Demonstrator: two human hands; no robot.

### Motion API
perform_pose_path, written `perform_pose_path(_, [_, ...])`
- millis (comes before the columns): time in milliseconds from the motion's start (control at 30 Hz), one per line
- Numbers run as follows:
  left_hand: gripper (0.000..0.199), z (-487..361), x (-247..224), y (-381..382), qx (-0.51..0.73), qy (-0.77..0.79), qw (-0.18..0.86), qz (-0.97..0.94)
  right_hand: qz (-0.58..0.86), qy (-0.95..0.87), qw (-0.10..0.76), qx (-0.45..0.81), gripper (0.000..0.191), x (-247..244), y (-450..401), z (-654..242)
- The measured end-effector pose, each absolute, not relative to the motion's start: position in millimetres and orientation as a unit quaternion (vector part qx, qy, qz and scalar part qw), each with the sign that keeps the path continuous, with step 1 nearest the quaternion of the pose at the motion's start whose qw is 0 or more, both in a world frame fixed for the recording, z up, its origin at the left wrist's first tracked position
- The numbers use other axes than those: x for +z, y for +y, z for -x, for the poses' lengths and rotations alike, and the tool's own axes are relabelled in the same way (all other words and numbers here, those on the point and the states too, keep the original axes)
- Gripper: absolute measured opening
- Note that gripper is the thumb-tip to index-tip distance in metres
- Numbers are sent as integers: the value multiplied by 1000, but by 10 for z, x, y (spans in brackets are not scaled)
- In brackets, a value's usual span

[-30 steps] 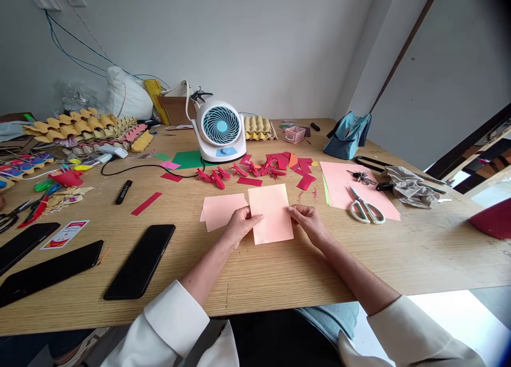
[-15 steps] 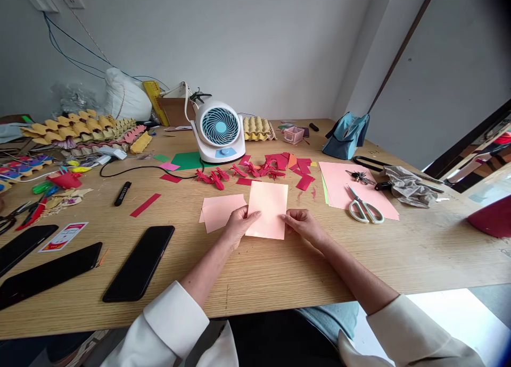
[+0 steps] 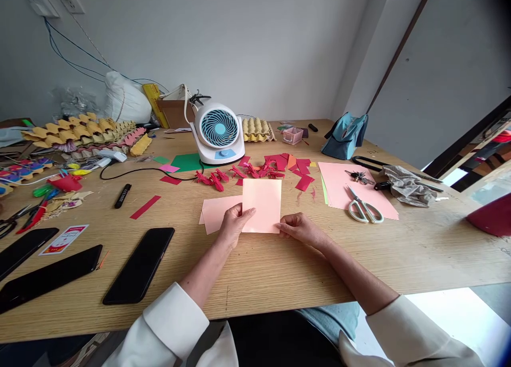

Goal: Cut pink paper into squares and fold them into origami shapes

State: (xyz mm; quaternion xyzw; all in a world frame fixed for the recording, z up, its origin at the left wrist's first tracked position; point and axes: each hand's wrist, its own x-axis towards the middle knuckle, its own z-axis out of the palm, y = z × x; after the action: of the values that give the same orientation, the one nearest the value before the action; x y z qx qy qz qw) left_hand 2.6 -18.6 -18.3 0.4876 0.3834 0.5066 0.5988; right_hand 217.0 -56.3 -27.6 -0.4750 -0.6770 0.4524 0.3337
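A pale pink sheet of paper is held up between both hands over the near middle of the table. My left hand grips its left edge, thumb lying across the front. At the lower right corner, my right hand pinches the sheet between thumb and fingers. Behind my left hand, more pink paper lies flat on the wood, partly covered by that hand. Beyond the held sheet runs a row of folded red paper pieces, some hidden by it.
A white fan stands at the back centre. On the right, scissors and keys rest on large pink paper. Phones and a black marker lie left. A blue bag stands back right.
The held paper has moved slightly left and up and now looks shorter and more upright. My right hand has slid down to its lower right corner; my left hand keeps its hold.
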Motion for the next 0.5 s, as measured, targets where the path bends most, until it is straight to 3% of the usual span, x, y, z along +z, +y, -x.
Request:
perform_pose_path(167, [46, 10, -193, -149, 513, 374, 622, -459, 495, -678, 342, 422, 38, -207, -558, -2265])
perform_pose_path(300, [51, 31, -190, -132, 521, 379, 638, -420, 636, -639, 371, 222, 25, -156, -507, -2698])
perform_pose_path(400, [53, 42, -180, -130, 520, 377, 650, -406, 779, -541, 317, 14, 25, -161, -495, -3198])
perform_pose_path(500, [52, 50, -169, -127, 526, 377, 653, -393, 872, -434, 218, -50, 39, -205, -532, -3630])
